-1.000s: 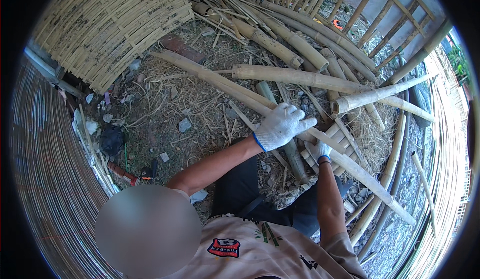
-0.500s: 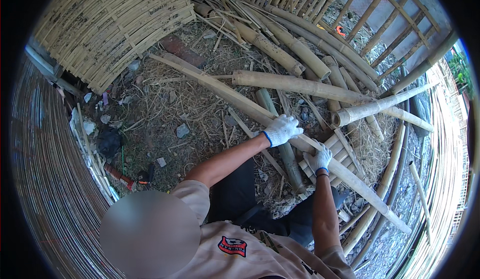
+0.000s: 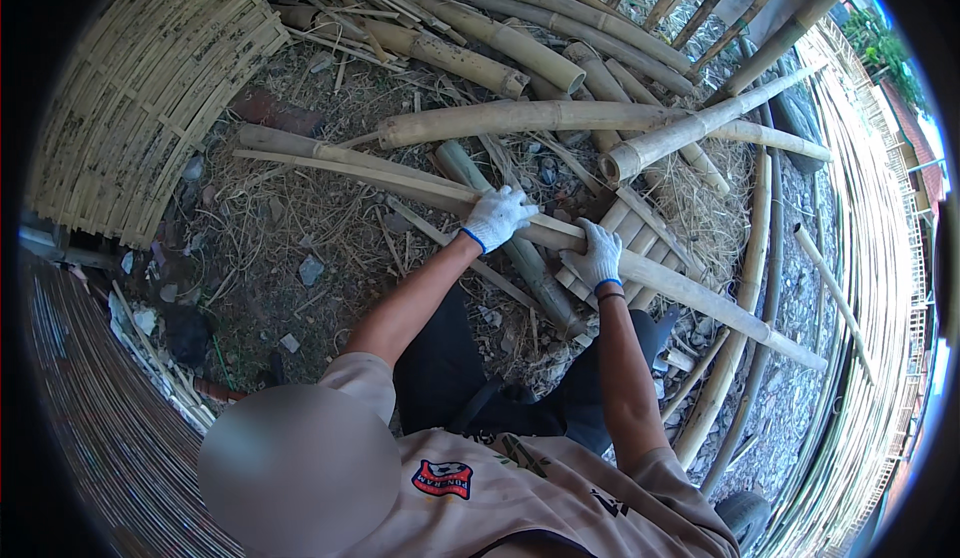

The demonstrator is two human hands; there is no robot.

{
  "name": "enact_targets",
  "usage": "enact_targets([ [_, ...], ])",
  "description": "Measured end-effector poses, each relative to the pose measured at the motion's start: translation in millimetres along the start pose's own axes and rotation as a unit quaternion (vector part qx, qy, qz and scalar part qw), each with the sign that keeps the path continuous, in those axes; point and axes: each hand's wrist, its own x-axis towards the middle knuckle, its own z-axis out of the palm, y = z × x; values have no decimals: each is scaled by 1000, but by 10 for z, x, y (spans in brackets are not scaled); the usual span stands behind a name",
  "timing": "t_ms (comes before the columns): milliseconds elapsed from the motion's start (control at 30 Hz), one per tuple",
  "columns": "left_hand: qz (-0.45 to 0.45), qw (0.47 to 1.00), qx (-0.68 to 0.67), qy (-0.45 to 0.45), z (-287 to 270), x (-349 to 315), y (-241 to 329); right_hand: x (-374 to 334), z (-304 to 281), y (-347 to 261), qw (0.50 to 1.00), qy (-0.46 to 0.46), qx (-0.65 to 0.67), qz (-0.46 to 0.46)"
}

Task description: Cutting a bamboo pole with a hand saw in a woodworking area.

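Note:
A long split bamboo pole [image 3: 700, 305] lies slanted in front of me, from the upper left down to the lower right. Its left part shows a pale cut edge running along it. My left hand [image 3: 500, 218], in a white glove with a blue cuff, is closed over the pole near its middle. Just to the right, my right hand [image 3: 598, 256], gloved the same way, grips the pole too. Beneath the pole, a greenish bamboo piece [image 3: 535, 273] crosses at an angle, and several cut bamboo pieces [image 3: 640, 233] lie beside my right hand.
Beyond the pole lie thick bamboo poles [image 3: 450, 123] and a heap of thin strips [image 3: 345, 18]. A woven bamboo panel [image 3: 150, 98] stands at the left, with stacked slats [image 3: 85, 368] below it. Straw and stones cover the ground [image 3: 290, 248]. More poles [image 3: 755, 258] lie at right.
My view has shifted, so the surroundings sit further left and higher. The split pole looks rolled over, its cut edge now on the near side. Both hands stay on it.

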Motion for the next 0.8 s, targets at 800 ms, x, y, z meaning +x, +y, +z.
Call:
enact_targets([
  [800,-749,463,-94,465,-789,-1858,-2900,-78,361,-251,979,135,57,-144],
])
